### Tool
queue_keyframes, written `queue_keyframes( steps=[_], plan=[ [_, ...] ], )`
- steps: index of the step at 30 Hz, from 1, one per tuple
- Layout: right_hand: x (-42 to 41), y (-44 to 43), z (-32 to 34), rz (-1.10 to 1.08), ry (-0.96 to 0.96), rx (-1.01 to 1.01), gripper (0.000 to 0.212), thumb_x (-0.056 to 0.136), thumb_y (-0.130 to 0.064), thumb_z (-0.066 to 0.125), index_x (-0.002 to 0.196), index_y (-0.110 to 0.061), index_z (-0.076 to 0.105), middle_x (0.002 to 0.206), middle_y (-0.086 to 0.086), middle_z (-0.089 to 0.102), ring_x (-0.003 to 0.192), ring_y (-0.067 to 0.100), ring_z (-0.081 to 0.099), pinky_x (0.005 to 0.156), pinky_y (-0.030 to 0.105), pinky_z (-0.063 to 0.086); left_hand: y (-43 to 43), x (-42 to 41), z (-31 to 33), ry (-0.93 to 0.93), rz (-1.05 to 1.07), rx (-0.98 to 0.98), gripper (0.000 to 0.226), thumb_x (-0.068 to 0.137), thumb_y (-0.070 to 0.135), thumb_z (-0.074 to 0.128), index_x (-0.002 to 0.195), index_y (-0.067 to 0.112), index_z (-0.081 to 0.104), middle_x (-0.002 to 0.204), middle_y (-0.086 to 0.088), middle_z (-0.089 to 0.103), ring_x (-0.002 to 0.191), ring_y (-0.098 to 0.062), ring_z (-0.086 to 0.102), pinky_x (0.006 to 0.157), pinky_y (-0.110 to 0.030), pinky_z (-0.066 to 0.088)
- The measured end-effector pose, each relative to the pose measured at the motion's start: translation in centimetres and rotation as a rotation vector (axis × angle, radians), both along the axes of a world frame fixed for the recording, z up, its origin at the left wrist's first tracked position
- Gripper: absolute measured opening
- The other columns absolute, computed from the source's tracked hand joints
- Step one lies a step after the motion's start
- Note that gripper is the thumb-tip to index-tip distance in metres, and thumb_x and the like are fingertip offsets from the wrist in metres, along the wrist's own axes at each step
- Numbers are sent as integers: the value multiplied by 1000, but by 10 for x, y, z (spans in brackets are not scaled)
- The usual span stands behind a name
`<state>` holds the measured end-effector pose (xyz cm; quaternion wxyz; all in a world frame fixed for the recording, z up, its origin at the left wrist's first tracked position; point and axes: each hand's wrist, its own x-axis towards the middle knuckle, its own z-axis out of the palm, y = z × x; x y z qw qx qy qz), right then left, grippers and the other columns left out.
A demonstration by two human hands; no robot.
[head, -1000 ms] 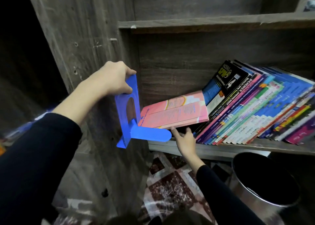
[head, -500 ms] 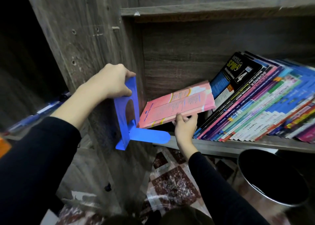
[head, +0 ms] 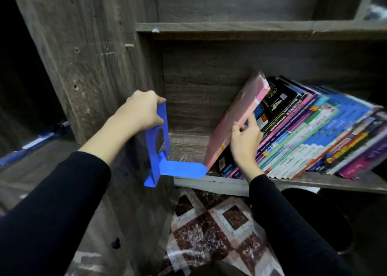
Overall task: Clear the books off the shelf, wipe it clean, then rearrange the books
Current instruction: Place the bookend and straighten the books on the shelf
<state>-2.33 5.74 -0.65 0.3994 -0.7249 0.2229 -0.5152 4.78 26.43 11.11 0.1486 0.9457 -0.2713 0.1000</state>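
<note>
The books (head: 314, 139) fill the right part of the shelf (head: 188, 148) in the head view. They stand in a slanted row with their tops tipped to the right, and those farther right lie flatter. None of them is off the shelf, so the task looks either barely begun or already in its rearranging step, and the view does not settle which; nor does it show any cloth or whether wiping was done. The pink book (head: 236, 125) is the leftmost and stands steepest, resting against a black-covered book behind it. The right hand (head: 244, 141) pinches its front edge, thumb on the pink cover and fingers (head: 252, 121) curled behind it. The left hand (head: 140, 110) grips the upright plate of the blue bookend (head: 161, 141) with closed fingers. The bookend's flat tongue lies on the bare left end of the shelf, its tip right at the pink book's lower corner.
</note>
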Motion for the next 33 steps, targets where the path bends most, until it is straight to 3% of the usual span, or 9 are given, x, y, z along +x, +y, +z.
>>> queue_keyframes(
  steps=[2,7,9,13,17,22,24,27,33],
  plan=[
    [-5,-11,5,-33,26,-82,22,92,-4,49,112,3,55,69,14,61,63,29,57,57,30,33,-6,-1,-1,14,-7,-10,64,81,16,69,141,23,45,127,-15,58,121,-33,51,98,-34,42],
    [-11,-21,7,-78,82,-206,29,94,-14,58,121,-3,59,85,17,70,71,31,64,67,34,46,-21,-2,-9,25,-16,-50,63,83,14,66,141,25,44,128,-15,56,119,-35,51,96,-37,43],
    [-16,-20,7,-106,63,-220,30,92,-17,63,115,2,62,79,19,69,65,32,63,63,38,48,-26,-1,-14,37,-17,-67,63,83,14,66,141,25,44,127,-16,57,118,-35,52,95,-38,44],
    [-25,-23,2,-165,69,-201,24,88,-16,67,90,7,62,72,18,65,64,25,55,60,30,32,-34,3,-22,51,-19,-65,63,82,14,66,141,25,44,119,-17,60,115,-36,53,93,-38,45],
    [-35,-27,-13,-208,61,-70,29,88,-22,68,93,5,60,77,13,64,72,27,58,66,31,39,-42,6,-26,58,-20,-46,63,83,14,65,141,25,44,117,-19,61,114,-37,53,93,-38,45],
    [-33,-31,-20,-213,26,-41,28,87,-24,68,87,2,59,72,7,61,65,20,53,61,27,37,-45,12,-27,53,-9,-32,64,84,15,67,142,24,43,119,-19,59,115,-38,53,93,-39,44],
    [-32,-29,-23,-235,-2,-99,25,88,-22,68,80,0,58,66,4,59,58,22,53,59,33,43,-45,14,-28,52,0,-30,64,83,16,68,142,25,43,119,-19,59,114,-38,53,93,-39,45],
    [-30,-19,-29,-231,-43,-266,15,85,-10,69,77,-2,59,61,-1,57,51,19,53,54,28,43,-44,18,-27,49,1,-29,65,82,16,68,142,24,43,119,-19,60,114,-37,54,93,-39,45],
    [-9,9,-42,-6,241,-441,15,86,-2,63,99,0,71,91,16,72,81,29,69,74,33,53,-48,23,-24,41,11,-46,63,85,14,67,143,22,42,133,-18,53,122,-37,49,98,-39,43]
  ],
)
